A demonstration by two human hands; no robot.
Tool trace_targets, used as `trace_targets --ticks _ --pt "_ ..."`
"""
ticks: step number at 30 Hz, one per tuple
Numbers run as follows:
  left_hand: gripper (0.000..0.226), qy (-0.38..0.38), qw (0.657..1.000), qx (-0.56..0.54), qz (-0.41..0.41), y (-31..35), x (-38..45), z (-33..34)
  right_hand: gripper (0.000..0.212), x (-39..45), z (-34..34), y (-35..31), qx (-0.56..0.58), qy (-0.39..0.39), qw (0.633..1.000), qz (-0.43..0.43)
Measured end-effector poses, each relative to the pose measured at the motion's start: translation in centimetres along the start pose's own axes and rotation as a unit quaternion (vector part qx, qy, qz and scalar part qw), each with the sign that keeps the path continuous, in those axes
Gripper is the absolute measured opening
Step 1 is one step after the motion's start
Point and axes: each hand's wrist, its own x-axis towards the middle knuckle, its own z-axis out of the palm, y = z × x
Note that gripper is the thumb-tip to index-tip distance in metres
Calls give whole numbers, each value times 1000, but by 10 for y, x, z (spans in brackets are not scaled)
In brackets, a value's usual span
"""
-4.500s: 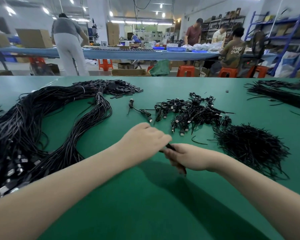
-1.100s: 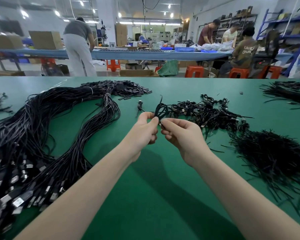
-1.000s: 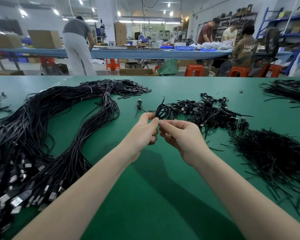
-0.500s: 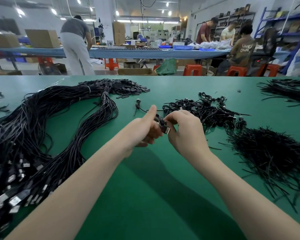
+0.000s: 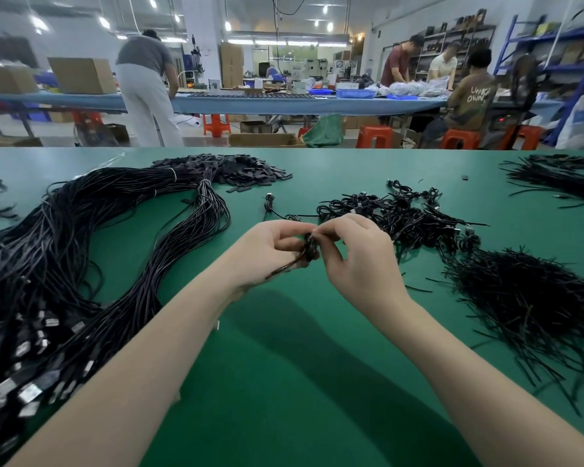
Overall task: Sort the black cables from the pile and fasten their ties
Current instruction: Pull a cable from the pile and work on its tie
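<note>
A small coiled black cable [image 5: 309,247] is raised above the table, one end trailing down-left. The long loose cables [image 5: 91,251] sprawl at left, tied coils [image 5: 398,217] lie heaped beyond, ties [image 5: 526,305] piled at right.

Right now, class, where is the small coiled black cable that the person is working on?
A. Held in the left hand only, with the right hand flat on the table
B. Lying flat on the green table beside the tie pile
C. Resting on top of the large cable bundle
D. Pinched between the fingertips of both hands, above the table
D: the left hand and right hand meet around the coiled cable, lifted above the green table.
</note>
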Motion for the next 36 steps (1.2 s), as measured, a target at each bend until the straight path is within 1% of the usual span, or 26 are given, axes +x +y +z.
trace_targets --ticks 2,3,5,6,7,8,9,11,12,14,15,16,17,18,19,20,21,23,25,26,28,30,33,34,35,36 --pt "25 -14 1000 17 17 2 -2 0 6 1 -1 0 10 17 1000 -6" --pt "21 -5 1000 23 17 5 -3 0 6 2 -2 0 22 22 1000 1" --pt "14 39 997 58 18 4 -1 -1 7 5 -3 0 45 22 998 25" --pt "16 64 994 86 14 3 0 -2 8 6 -3 0 49 16 998 29" --pt "26 84 990 109 9 3 1 -2 8 6 -4 0 49 6 998 30" --pt "35 99 988 119 5 4 0 -2 9 6 -4 -1 47 -6 998 32" --pt "36 110 987 113 7 5 0 -2 10 6 -4 -1 45 -19 998 38" --pt "29 125 989 81 16 6 -1 -1 12 6 -4 0 34 -34 998 44" --pt "34 136 989 55 6 7 -1 1 12 5 -4 -1 20 -30 999 32" --pt "60 157 986 -39 -48 8 1 6 9 3 -3 -2 -35 -1 999 -33" --pt "66 155 979 -102 -80 9 2 9 8 2 -3 -2 -66 16 995 -71" --pt "62 152 970 -160 -103 10 3 12 7 0 -2 -2 -88 31 990 -104" --pt "50 151 961 -204 -112 12 3 13 7 -1 -1 -1 -98 41 986 -126" --pt "36 150 957 -226 -108 14 2 12 7 -2 0 0 -99 48 984 -139" --pt "27 145 960 -222 -95 18 1 9 7 -2 0 1 -95 51 983 -146" --pt "25 134 966 -206 -78 20 2 6 7 -1 -1 2 -88 52 984 -147" --pt "30 115 974 -183 -65 21 2 2 7 -1 -1 3 -76 53 986 -141" --pt "47 68 988 -134 -38 22 1 -6 7 1 -3 2 -39 62 993 -98" --pt "61 53 998 -41 23 18 -2 -11 6 3 -4 -1 4 62 997 -46" --pt "62 53 997 8 60 16 -3 -12 6 4 -4 -1 19 60 998 -27" --pt "57 63 988 69 119 14 -4 -11 7 5 -6 -3 47 51 998 12" --pt "52 102 973 125 166 13 -3 -8 9 6 -8 -3 88 31 994 60" --pt "37 163 918 260 252 10 -1 -6 13 7 -8 -4 164 2 977 137" --pt "28 176 903 279 276 9 -1 -5 15 8 -8 -4 182 -2 972 148" --pt "19 185 898 274 291 9 -1 -5 17 10 -9 -3 195 -6 969 151" --pt "14 187 901 253 297 9 -1 -4 20 11 -11 -2 204 -11 967 150"
